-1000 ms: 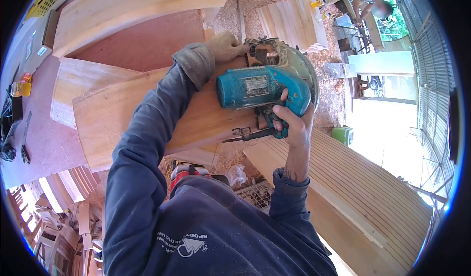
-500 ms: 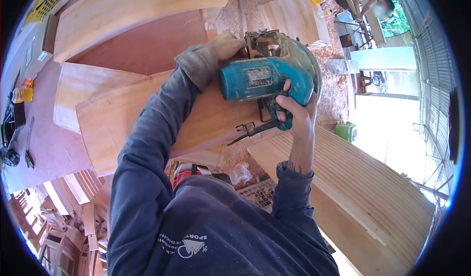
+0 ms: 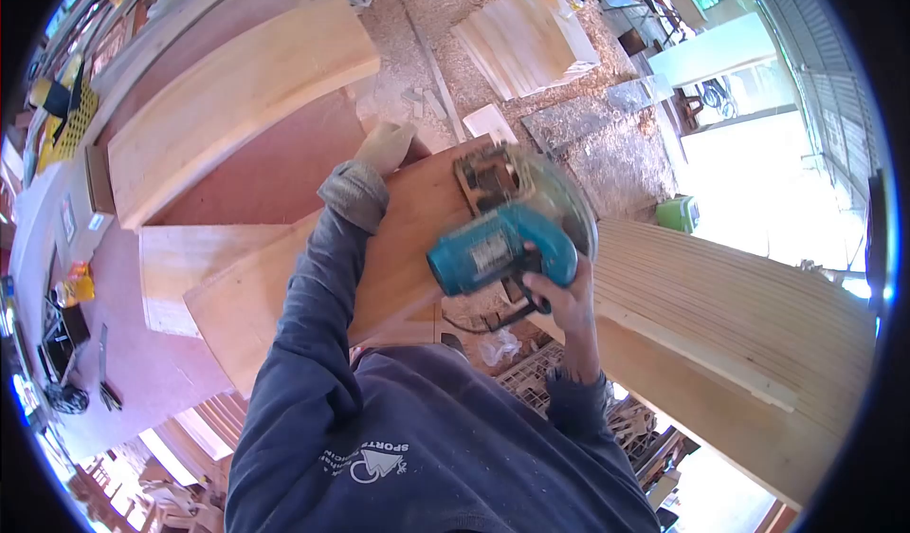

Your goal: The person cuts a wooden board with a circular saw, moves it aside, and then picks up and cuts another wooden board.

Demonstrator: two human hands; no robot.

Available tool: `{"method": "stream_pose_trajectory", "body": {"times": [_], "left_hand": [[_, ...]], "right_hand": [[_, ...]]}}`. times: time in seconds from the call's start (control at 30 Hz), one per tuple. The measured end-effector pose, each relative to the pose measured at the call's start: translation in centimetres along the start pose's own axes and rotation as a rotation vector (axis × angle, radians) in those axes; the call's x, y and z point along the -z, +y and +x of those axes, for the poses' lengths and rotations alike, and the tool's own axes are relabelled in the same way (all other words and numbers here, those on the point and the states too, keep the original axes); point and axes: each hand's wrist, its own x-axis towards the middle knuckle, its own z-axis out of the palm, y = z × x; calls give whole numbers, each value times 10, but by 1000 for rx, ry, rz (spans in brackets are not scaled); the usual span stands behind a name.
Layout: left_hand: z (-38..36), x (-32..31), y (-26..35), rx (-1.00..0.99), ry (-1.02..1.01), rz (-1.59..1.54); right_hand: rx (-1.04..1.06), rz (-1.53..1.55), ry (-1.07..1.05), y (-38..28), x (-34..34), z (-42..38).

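My right hand (image 3: 566,301) is wrapped around the rear handle of a teal circular saw (image 3: 488,253). The saw's base rests at the right end of a wooden board (image 3: 412,206), and its round blade guard overhangs that end. A dark power cord trails from the handle. At the board's far edge, left of the saw, my left hand (image 3: 387,147) is closed over the wood, with its fingertips partly hidden.
Beneath the board is a reddish tabletop (image 3: 275,177) with a thick curved plank (image 3: 251,101). Grooved wooden panels (image 3: 720,305) lie at the right. Stacked boards (image 3: 526,40) and a green container (image 3: 677,213) stand on the shaving-covered floor.
My left hand has left the front of the saw and sits on the board's far edge. The saw, still in my right hand, appears lower and slightly left, as the view has shifted.
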Motion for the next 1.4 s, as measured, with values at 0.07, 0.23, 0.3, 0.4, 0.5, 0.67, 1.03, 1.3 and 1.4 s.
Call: {"method": "stream_pose_trajectory", "body": {"times": [0.07,0.23,0.3,0.4,0.5,0.67,1.03,1.3,1.4], "left_hand": [[3,-3,-7,-72,5,115],[-32,23,-9,-105,-35,775],[-56,78,-45,169,-158,935],[-98,76,6,134,-270,712],[-128,52,34,169,-44,848],[-139,63,77,139,159,1119],[-30,326,204,112,300,1359],[64,423,131,-660,487,1212],[-8,371,129,-875,758,1397]], "right_hand": [[4,0,54,16,18,-31],[-129,-55,211,7,54,-79],[-127,61,217,19,89,-93],[-115,38,336,29,102,-102],[-123,41,466,45,104,-105],[-173,77,542,50,112,-109],[-243,117,901,31,71,-124],[-322,125,935,7,61,-128],[-252,193,930,-3,52,-109]]}}
